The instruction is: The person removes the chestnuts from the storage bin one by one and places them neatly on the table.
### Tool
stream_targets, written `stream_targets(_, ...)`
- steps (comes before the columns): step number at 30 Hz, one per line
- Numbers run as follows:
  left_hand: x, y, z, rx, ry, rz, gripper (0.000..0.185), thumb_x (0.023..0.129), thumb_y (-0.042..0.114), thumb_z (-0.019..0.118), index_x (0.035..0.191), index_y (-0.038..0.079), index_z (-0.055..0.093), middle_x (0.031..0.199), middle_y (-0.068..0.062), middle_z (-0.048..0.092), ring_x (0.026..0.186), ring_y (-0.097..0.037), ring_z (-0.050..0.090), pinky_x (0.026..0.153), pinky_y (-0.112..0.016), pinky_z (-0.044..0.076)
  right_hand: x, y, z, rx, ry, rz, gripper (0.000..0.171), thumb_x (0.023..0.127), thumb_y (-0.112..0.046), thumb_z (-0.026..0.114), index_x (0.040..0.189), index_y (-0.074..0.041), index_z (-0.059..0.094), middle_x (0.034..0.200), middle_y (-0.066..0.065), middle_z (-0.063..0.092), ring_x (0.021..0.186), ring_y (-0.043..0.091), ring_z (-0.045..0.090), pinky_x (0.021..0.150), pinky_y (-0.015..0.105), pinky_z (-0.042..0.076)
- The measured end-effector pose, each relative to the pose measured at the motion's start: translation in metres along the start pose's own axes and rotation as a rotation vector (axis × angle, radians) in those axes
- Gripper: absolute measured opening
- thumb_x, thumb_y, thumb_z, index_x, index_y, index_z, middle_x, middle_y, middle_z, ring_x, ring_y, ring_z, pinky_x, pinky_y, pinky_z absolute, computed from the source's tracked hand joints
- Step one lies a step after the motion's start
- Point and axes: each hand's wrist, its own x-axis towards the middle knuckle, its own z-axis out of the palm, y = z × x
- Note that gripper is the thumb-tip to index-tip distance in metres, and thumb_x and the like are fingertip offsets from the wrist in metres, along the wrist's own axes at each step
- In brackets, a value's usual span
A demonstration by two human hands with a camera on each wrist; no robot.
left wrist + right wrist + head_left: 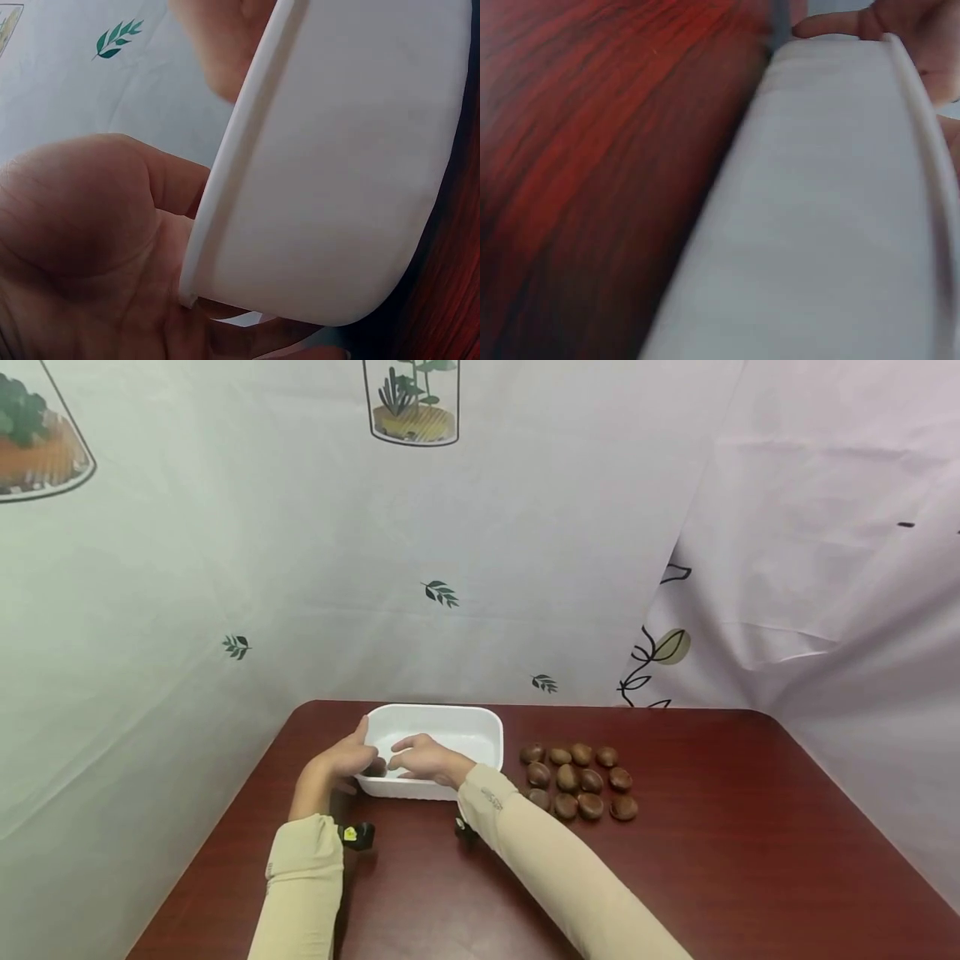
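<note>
Gripping the white tray (480, 720) near rim, both hands (390, 762); fingertips hidden inside, chestnut (374, 769) half-covered.

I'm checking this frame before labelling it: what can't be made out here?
- Tray inside: head view, both hands cover the near part.
- Left hand fingers: head view, the right hand hides them.
- Chestnuts: absent from both wrist views, which the tray wall fills.
- Right wrist view: blurred.

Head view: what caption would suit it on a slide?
Both hands at the near rim of a white tray on a red-brown table, chestnuts laid out beside it.
</note>
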Motion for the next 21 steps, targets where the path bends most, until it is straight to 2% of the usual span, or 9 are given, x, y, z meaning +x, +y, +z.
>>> stream_targets(3,0.0,0.0,0.001,-0.013,-0.006,0.009,0.084,0.095,0.015,0.04,0.155,0.006,-0.018,0.159,-0.034,0.002,0.131,-0.053,0.036,0.085,-0.06,0.051,0.007,0.001,0.003,0.031,-0.049,-0.014,0.047,0.088,0.0,0.062,0.133,0.008,0.054,0.129,0.015,0.059,0.112,0.024,0.063,0.088,0.031,0.054)
stream_targets(9,0.0,0.001,0.0,-0.036,-0.026,0.012,0.083,0.097,0.017,0.04,0.155,0.007,-0.02,0.159,-0.032,-0.005,0.135,-0.055,0.03,0.086,-0.064,0.049,0.017,0.004,0.003,0.012,-0.146,-0.044,0.046,0.091,0.0,0.06,0.137,0.003,0.054,0.119,0.011,0.067,0.11,0.021,0.064,0.093,0.033,0.052)
stream_targets(16,0.002,0.003,0.0,-0.024,-0.025,0.008,0.083,0.099,0.019,0.041,0.155,0.007,-0.02,0.16,-0.031,-0.006,0.135,-0.054,0.029,0.087,-0.064,0.048,0.02,0.006,0.001,-0.176,-0.229,-0.072,0.048,0.093,-0.015,0.065,0.14,-0.004,0.055,0.13,0.003,0.063,0.119,0.013,0.055,0.1,0.032,0.044)
stream_targets(21,0.002,0.002,0.001,-0.048,-0.029,0.009,0.086,0.095,0.016,0.04,0.154,0.007,-0.022,0.16,-0.031,-0.007,0.137,-0.055,0.025,0.089,-0.068,0.045,0.022,0.007,0.002,-0.214,-0.21,-0.092,0.045,0.09,-0.017,0.068,0.133,-0.006,0.062,0.13,0.0,0.06,0.108,0.007,0.051,0.095,0.024,0.041)
